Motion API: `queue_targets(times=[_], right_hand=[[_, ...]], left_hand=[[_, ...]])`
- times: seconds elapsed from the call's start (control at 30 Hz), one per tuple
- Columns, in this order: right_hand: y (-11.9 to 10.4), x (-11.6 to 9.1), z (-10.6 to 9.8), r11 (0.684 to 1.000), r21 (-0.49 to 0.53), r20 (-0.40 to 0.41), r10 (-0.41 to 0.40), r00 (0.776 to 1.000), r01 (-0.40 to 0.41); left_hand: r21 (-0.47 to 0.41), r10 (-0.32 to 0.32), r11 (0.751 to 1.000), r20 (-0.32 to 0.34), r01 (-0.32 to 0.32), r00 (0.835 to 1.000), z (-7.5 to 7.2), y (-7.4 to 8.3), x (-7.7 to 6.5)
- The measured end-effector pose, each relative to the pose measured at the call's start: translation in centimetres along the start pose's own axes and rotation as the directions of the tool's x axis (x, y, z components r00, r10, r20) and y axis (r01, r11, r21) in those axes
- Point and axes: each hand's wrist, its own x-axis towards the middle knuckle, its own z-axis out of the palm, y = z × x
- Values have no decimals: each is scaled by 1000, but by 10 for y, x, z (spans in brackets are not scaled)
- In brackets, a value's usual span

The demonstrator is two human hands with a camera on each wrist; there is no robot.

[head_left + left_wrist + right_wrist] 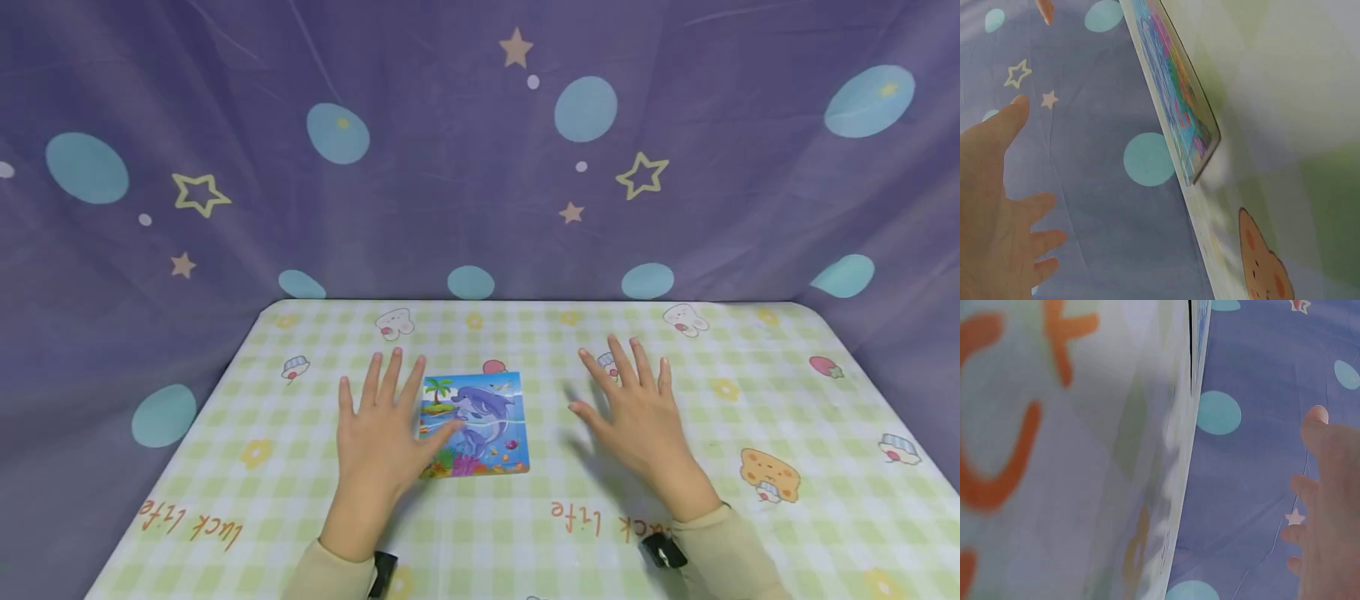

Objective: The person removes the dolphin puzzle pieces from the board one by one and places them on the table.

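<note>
A square, flat picture board (pixel 487 425) with purple dolphins, a palm island and coral lies on the table. My left hand (pixel 378 450) is over its left side, fingers spread and straight, the thumb overlapping the picture in the head view. From the left wrist, the board (pixel 1179 94) appears edge-on as a thin slab, with the left hand (pixel 991 206) above the table level. To the board's right, my right hand (pixel 641 429) hovers with spread fingers, its shadow falling on the cloth. Nothing is held in the right hand (pixel 1338 506) in its wrist view.
A green-and-white checked tablecloth (pixel 795 400) with cartoon prints and lettering covers the table. Behind it and at both sides hangs a purple curtain (pixel 465 217) with stars and blue ovals. Both wrists carry dark straps.
</note>
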Motion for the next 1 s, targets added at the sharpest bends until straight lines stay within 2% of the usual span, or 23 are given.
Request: queue_targets(times=[0.3, 0.6, 0.8, 1.0], right_hand=[[-15, 11, 8, 999, 5, 19, -36, 999, 36], [-34, 26, 13, 997, 10, 21, -81, 996, 81], [-46, 35, 17, 994, 22, 42, -104, 994, 103], [-53, 42, 22, 991, 21, 56, -131, 990, 130]], left_hand=[[1, -32, 1000, 50, 32, 998, 3, -12, 4], [-27, 14, 1000, 41, -13, 999, 7, -17, 10], [-67, 20, 998, 53, -16, 998, 9, -20, 16], [-70, 17, 997, 71, -12, 997, 16, -23, 21]])
